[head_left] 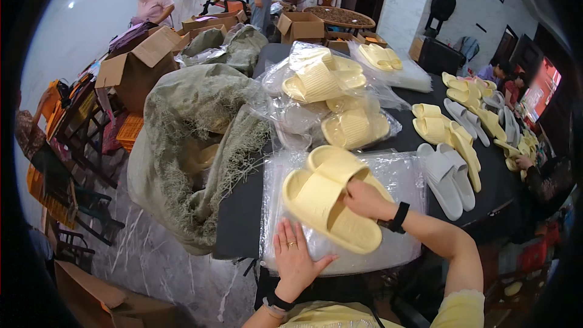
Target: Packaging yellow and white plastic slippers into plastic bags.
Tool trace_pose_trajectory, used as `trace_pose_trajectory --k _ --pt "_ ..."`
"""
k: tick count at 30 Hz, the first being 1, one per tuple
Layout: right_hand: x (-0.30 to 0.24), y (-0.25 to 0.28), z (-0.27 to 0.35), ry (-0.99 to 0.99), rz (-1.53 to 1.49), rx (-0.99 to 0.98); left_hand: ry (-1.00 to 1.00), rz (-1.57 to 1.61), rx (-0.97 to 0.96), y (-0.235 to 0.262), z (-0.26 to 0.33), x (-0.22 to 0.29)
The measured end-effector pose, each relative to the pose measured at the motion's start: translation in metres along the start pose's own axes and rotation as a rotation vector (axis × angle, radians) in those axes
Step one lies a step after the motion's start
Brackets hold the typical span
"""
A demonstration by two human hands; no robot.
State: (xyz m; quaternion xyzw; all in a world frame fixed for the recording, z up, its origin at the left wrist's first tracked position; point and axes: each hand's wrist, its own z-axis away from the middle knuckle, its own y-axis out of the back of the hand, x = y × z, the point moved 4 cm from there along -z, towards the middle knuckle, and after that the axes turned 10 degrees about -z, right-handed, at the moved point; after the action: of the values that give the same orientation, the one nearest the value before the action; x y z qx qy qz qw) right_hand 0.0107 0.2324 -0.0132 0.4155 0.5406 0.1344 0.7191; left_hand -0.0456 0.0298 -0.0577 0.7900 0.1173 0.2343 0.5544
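- Your right hand (364, 199) grips a pair of pale yellow foam slippers (331, 197).
- Your left hand (296, 261) presses flat on the stack of clear plastic bags (398, 176).

bagged slipper heap (331, 94) blocks ahead, burlap sack (194, 140) crowds left, white slippers (448, 176) right, bare tabletop (240, 218) near-left

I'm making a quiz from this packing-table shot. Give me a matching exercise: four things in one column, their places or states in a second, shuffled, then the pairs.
Things:
1. left hand
2. right hand
3. white slippers
4. burlap sack

States:
A. lying unbagged on the dark table, right of the bags
B. gripping the yellow slippers
C. flat on the plastic bags
D. slumped open at the table's left edge

Pairs: 1-C, 2-B, 3-A, 4-D
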Motion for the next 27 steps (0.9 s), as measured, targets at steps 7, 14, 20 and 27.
trace_pose_trajectory --k 7,14,20,27 --pt "0.007 0.006 0.073 -0.153 -0.023 -0.108 0.022 -0.044 -0.104 -0.014 0.001 -0.008" --pt "0.164 0.065 0.133 -0.442 0.007 0.365 0.001 -0.073 -0.066 -0.009 0.003 0.001" --pt "0.236 0.124 0.120 -0.450 0.144 0.635 0.007 -0.066 -0.074 -0.011 0.000 0.003" --pt "0.211 0.151 0.105 -0.599 0.120 0.361 0.004 -0.082 0.019 -0.010 0.004 -0.005"
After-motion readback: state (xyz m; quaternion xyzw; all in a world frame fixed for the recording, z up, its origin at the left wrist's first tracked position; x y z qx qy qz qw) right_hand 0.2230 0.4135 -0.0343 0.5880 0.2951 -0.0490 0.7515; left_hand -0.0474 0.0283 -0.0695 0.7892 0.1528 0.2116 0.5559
